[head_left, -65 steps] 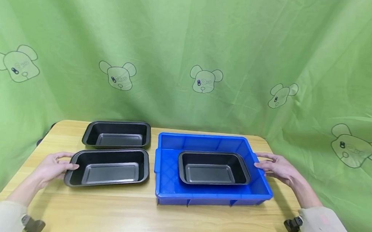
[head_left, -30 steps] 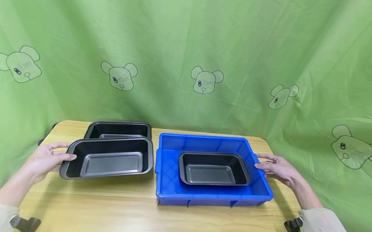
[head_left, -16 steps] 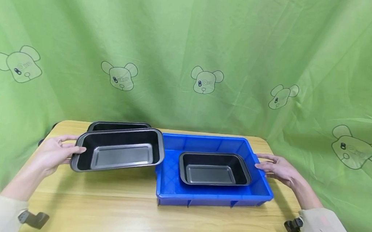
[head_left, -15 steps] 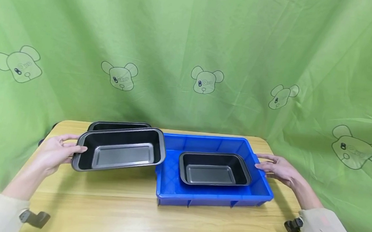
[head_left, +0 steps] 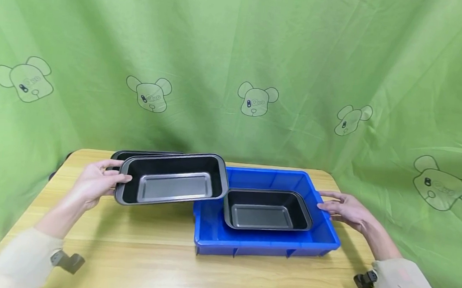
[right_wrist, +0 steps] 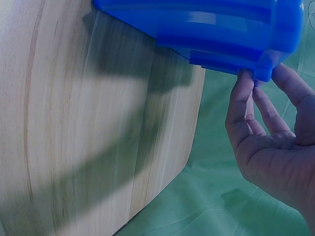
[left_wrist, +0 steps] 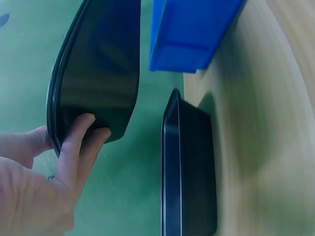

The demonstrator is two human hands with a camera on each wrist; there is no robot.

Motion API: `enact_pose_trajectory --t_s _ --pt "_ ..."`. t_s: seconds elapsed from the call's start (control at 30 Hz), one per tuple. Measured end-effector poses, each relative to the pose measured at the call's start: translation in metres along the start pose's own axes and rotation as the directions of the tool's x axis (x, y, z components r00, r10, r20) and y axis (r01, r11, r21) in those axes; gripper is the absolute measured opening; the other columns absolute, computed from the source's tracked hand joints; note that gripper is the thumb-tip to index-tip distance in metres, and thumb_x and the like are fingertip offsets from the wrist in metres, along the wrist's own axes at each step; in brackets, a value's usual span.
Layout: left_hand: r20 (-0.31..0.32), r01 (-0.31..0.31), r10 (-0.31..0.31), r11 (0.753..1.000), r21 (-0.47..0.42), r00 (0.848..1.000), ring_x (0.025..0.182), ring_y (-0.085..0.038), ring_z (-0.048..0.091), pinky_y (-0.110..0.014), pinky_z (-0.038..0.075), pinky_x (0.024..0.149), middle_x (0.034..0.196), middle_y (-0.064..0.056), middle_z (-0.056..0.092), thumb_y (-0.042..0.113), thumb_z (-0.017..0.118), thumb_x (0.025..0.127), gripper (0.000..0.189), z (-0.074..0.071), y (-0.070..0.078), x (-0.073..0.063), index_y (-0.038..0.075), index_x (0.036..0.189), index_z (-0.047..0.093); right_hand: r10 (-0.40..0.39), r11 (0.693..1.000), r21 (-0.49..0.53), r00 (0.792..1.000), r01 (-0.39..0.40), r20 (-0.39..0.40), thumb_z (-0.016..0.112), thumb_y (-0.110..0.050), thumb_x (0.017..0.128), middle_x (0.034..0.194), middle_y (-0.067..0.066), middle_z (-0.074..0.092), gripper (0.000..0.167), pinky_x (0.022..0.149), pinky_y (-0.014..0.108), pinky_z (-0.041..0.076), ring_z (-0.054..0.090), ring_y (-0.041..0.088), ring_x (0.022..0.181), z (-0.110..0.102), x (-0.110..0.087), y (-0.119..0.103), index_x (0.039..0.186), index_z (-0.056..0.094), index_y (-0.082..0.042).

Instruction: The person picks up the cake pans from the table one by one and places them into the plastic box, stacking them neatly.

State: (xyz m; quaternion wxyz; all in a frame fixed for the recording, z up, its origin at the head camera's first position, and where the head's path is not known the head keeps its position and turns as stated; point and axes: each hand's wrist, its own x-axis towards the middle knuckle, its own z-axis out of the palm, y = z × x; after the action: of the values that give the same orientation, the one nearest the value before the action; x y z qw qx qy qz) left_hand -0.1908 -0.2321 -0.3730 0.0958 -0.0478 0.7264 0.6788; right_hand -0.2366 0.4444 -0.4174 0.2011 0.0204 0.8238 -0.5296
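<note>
The left hand [head_left: 95,181] pinches one end of a dark, smooth metal loaf pan [head_left: 175,187], thumb inside the flared rim and fingers against the sloping outer wall, holding it tilted above the wood-grained desk [head_left: 152,264], its far end over the left side of a ribbed blue plastic crate [head_left: 265,247]. A matching pan [head_left: 260,217] (rounded corners, a rectangle pressed into its base) sits inside. The right hand [head_left: 345,210] grips the crate's right rim between thumb and bent fingers. Another pan [left_wrist: 194,172] stands behind, near creased green cloth [head_left: 206,47].
</note>
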Motion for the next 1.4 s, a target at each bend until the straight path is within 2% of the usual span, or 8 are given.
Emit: enact_pose_trajectory --t_s 0.3,0.57,0.87,0.97,1.07,1.1,1.2,1.4 --pt "0.009 -0.016 0.016 0.999 -0.030 1.000 0.074 -0.004 0.074 -0.024 0.068 0.071 0.082 0.013 0.075 -0.004 0.069 0.094 0.071 0.031 0.007 0.008 -0.012 0.155 0.034 -0.001 1.000 -0.005 1.000 0.001 0.000 0.070 -0.018 0.102 0.104 -0.008 0.079 0.074 0.087 0.028 0.065 0.077 0.010 0.096 0.001 0.000 -0.001 0.160 0.032 0.005" --pt "-0.007 -0.025 0.025 0.999 -0.025 1.000 0.070 -0.003 0.072 -0.023 0.067 0.066 0.083 0.009 0.077 -0.004 0.071 0.092 0.060 0.061 0.013 0.014 -0.011 0.147 0.046 -0.007 1.000 0.003 1.000 0.007 0.008 0.071 -0.017 0.101 0.103 -0.007 0.081 0.074 0.087 0.029 0.065 0.078 0.011 0.095 0.000 -0.001 -0.001 0.160 0.031 0.007" --pt "-0.024 -0.022 0.021 0.999 -0.041 0.999 0.072 -0.007 0.073 -0.023 0.066 0.064 0.088 0.002 0.079 -0.005 0.072 0.091 0.057 0.088 0.010 0.026 -0.008 0.144 0.052 -0.007 1.000 0.004 1.000 0.007 0.011 0.071 -0.017 0.101 0.102 -0.007 0.081 0.075 0.087 0.029 0.065 0.078 0.011 0.095 -0.001 0.000 0.000 0.160 0.031 0.006" --pt "-0.024 -0.026 0.024 0.998 -0.050 0.999 0.073 -0.009 0.074 -0.024 0.066 0.063 0.098 -0.012 0.081 -0.006 0.072 0.090 0.056 0.100 0.009 0.031 -0.008 0.143 0.054 -0.006 1.000 0.006 1.000 0.006 0.011 0.070 -0.017 0.102 0.102 -0.007 0.081 0.074 0.088 0.029 0.066 0.078 0.011 0.095 -0.001 0.000 0.000 0.160 0.031 0.006" --pt "-0.026 -0.031 0.030 0.998 -0.063 0.999 0.072 -0.010 0.073 -0.025 0.066 0.061 0.099 -0.014 0.081 -0.007 0.072 0.089 0.055 0.111 0.008 0.037 -0.007 0.141 0.056 -0.005 1.000 0.006 1.000 0.005 0.011 0.070 -0.017 0.102 0.103 -0.008 0.081 0.074 0.088 0.029 0.065 0.078 0.011 0.096 -0.002 0.001 0.001 0.161 0.031 0.006" --pt "-0.025 -0.034 0.033 0.997 -0.068 0.999 0.071 -0.010 0.073 -0.025 0.066 0.061 0.098 -0.014 0.080 -0.008 0.072 0.088 0.054 0.115 0.009 0.038 -0.007 0.140 0.057 -0.005 1.000 0.007 1.000 0.005 0.011 0.070 -0.017 0.102 0.103 -0.008 0.081 0.074 0.088 0.030 0.066 0.078 0.011 0.096 -0.002 0.001 0.001 0.161 0.030 0.006" --pt "-0.026 -0.042 0.040 0.996 -0.081 0.999 0.068 -0.010 0.071 -0.024 0.065 0.058 0.086 -0.003 0.076 -0.009 0.072 0.088 0.054 0.127 0.009 0.043 -0.007 0.140 0.057 -0.005 1.000 0.011 1.000 0.005 0.014 0.069 -0.017 0.102 0.103 -0.007 0.081 0.074 0.088 0.030 0.066 0.078 0.011 0.096 -0.002 0.002 0.001 0.161 0.030 0.006" --pt "-0.045 -0.047 0.043 0.995 -0.085 0.998 0.065 -0.012 0.069 -0.024 0.063 0.054 0.090 -0.011 0.077 -0.010 0.073 0.086 0.052 0.148 0.009 0.049 -0.005 0.137 0.061 -0.003 1.000 0.018 1.000 0.002 0.018 0.069 -0.016 0.102 0.104 -0.007 0.081 0.073 0.088 0.030 0.066 0.078 0.011 0.096 -0.001 0.002 0.001 0.160 0.031 0.005"
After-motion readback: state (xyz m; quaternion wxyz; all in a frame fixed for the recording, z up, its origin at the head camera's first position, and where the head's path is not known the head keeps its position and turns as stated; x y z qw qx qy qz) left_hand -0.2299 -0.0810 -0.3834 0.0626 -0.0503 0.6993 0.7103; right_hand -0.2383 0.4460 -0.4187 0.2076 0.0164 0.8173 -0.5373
